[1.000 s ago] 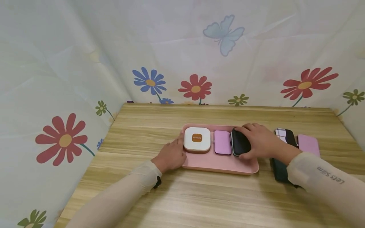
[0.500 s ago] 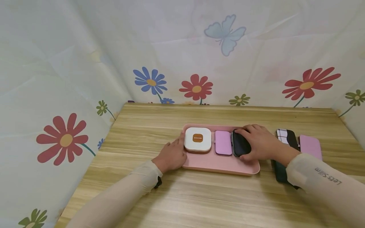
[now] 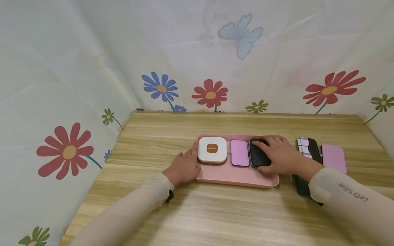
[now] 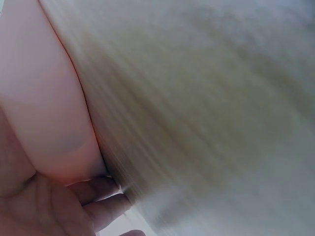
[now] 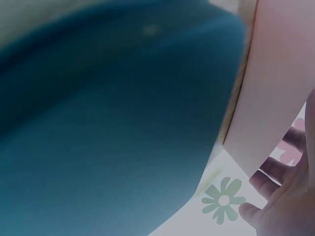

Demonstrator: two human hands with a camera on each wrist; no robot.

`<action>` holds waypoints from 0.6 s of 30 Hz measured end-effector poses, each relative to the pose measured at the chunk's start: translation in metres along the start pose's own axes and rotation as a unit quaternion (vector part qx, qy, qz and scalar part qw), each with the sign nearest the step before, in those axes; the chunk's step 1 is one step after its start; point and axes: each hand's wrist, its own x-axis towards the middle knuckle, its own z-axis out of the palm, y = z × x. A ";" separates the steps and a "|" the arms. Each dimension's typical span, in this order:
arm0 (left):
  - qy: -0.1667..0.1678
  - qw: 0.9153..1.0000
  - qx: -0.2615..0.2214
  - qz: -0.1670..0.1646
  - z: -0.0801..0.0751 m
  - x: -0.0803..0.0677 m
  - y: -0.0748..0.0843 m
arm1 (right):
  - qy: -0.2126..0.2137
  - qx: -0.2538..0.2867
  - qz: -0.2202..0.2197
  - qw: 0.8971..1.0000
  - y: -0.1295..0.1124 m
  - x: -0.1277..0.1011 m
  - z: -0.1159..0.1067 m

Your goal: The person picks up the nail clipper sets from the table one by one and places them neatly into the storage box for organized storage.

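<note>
Worktop (image 3: pixel 172 126): pale wood grain with light and dark streaks, straight far edge. Directly on it: shallow pink tray (image 3: pixel 227 176), rounded corners, long side roughly parallel to far edge. Right of tray, apart: black case with checked panel (image 3: pixel 312 148); dark green item (image 3: pixel 302 186), partly hidden by forearm. Pink case (image 3: pixel 335 159) just beside black one. Contact between these unclear.

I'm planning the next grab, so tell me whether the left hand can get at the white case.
Probably yes: the left hand is at the left end of the pink tray, beside the white case. Nothing lies on top, and only the tray's rim seems to stand between hand and case.
</note>
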 end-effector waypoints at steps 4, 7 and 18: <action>0.000 1.000 0.001 0.004 -0.001 -0.001 0.000 | 0.000 -0.004 -0.004 1.000 0.001 0.000 0.002; 0.003 1.000 -0.001 0.008 0.000 -0.002 0.000 | -0.001 0.011 -0.004 1.000 0.004 -0.002 0.003; 0.003 1.000 -0.004 0.004 0.000 -0.001 0.001 | -0.002 0.069 -0.006 0.998 0.017 -0.010 0.000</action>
